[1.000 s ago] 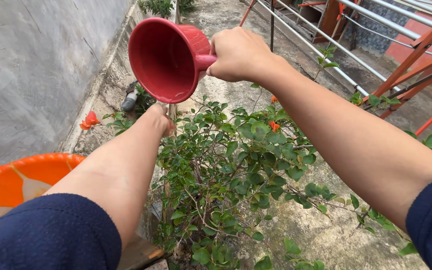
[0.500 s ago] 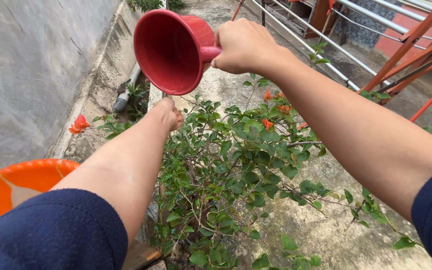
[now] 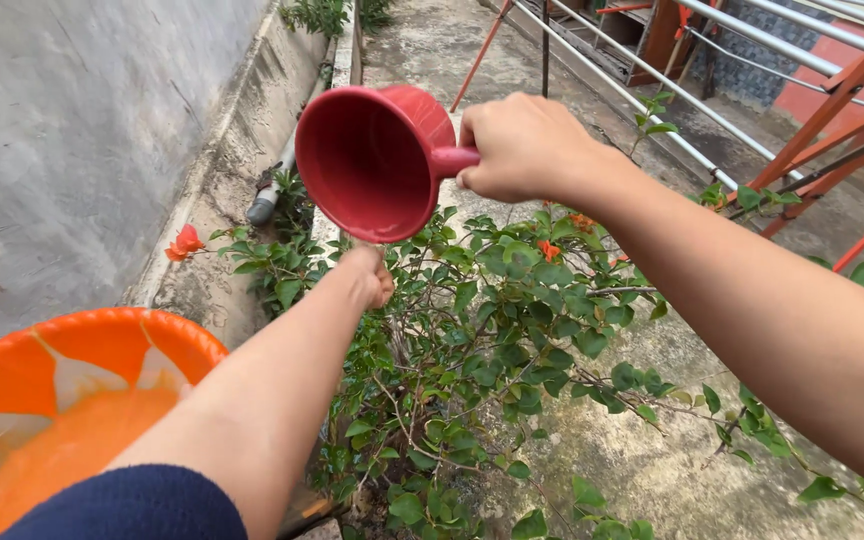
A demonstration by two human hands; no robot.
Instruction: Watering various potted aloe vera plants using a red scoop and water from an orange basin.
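My right hand (image 3: 525, 146) grips the handle of a red plastic dipper (image 3: 373, 160), tipped on its side with its mouth facing me, above a leafy green shrub (image 3: 492, 340) that carries small orange flowers (image 3: 549, 249). No water shows inside the dipper. My left hand (image 3: 370, 275) reaches out just below the dipper's rim, among the shrub's upper leaves; its fingers are curled away from me, so what they touch is hidden. Both arms wear dark blue sleeves.
An orange plastic basin (image 3: 62, 400) sits at the lower left. A grey concrete wall (image 3: 72, 140) runs along the left with a pipe end (image 3: 262, 205) at its base. Orange and silver metal bars (image 3: 812, 110) stand to the right on the mossy concrete floor (image 3: 632, 460).
The dipper and my right hand have come down and nearer to the shrub. My left hand has dropped lower with it. The view has shifted, showing more of the orange basin.
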